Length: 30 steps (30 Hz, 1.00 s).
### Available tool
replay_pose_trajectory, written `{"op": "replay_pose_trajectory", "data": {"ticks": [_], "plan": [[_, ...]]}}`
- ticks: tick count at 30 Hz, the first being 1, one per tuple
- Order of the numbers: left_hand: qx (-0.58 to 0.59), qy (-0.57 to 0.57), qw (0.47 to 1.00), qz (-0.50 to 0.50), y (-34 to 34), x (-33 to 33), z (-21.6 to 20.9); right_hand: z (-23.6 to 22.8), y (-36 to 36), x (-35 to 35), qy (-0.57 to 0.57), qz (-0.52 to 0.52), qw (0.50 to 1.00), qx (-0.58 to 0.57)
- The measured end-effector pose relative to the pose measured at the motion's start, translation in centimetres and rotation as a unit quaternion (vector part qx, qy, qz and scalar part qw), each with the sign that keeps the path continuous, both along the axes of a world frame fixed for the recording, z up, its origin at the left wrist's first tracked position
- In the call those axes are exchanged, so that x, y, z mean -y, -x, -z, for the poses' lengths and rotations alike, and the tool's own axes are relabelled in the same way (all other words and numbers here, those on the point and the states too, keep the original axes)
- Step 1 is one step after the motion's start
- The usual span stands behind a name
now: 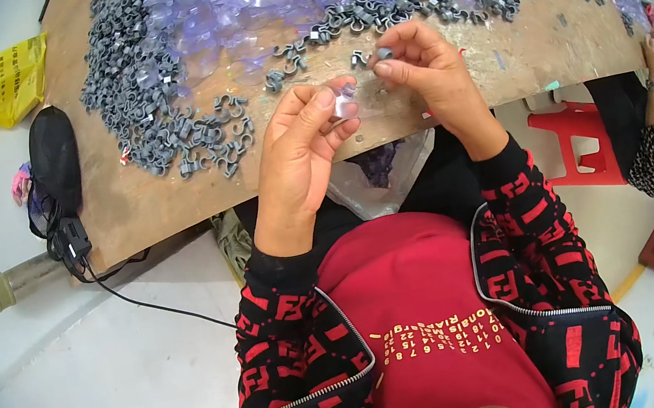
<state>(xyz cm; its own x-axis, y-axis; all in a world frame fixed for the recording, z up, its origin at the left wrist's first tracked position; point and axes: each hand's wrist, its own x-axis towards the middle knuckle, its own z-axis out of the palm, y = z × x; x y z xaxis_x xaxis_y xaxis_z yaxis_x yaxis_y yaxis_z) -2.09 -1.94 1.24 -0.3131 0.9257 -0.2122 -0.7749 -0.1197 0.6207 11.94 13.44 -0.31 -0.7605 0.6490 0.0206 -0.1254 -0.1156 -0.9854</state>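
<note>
Hundreds of grey plastic clips [143, 88] and clear suction cups [226, 13] lie heaped toward the tabletop's [129, 211] far edge, within reach. Above its near edge, the left hand [301, 152] pinches a clear cup [345, 102], grip closed; the right hand [429, 66] pinches a grey clip [384, 53] just beside it.

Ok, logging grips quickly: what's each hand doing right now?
Left hand: closed on a small clear plastic cup.
Right hand: pinching a small grey plastic clip.
</note>
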Motion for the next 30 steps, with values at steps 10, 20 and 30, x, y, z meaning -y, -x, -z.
{"op": "replay_pose_trajectory", "data": {"ticks": [10,20,30], "plan": [[-0.007,-0.006,1.0,0.015,-1.4,-0.3,0.1,0.2,-1.2,1.9,0.21,-0.015,0.973,-0.091],[0.023,-0.01,0.999,0.028,-1.7,-0.1,0.5,-1.5,-1.1,2.8,0.117,0.033,0.992,-0.023],[-0.245,0.008,0.967,-0.071,-2.6,0.1,-0.9,-1.6,-1.1,3.6,0.186,0.023,0.979,-0.083]]}}
